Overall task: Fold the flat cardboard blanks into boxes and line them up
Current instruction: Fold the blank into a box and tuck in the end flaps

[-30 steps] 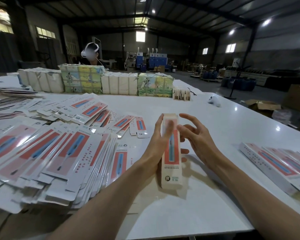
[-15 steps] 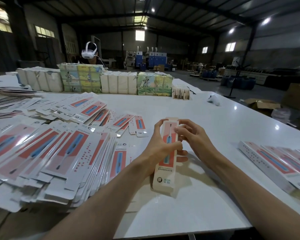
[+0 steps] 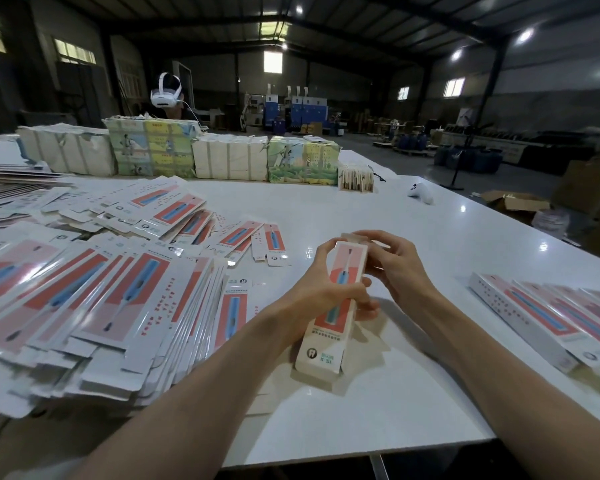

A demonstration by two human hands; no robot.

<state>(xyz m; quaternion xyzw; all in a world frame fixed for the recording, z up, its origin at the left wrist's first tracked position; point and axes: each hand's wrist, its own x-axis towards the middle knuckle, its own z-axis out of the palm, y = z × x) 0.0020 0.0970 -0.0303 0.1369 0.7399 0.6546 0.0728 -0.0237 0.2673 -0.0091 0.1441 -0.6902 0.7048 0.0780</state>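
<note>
Blanks (image 3: 84, 299) lie fanned in a loose heap across the left half of the white counter (image 3: 361, 209). At frame centre the left hand (image 3: 321, 289) grips the half-formed box (image 3: 329, 351) round its middle, thumb over the printed face, with the box's lower end down near the counter. Just right of it, the right hand (image 3: 399, 271) curls its fingers over the top-end flap. To close that end cleanly, I judge the left hand should hold the tube square while the flap tucks in straight. Finished boxes (image 3: 534, 317) lie side by side at the right edge.
</note>
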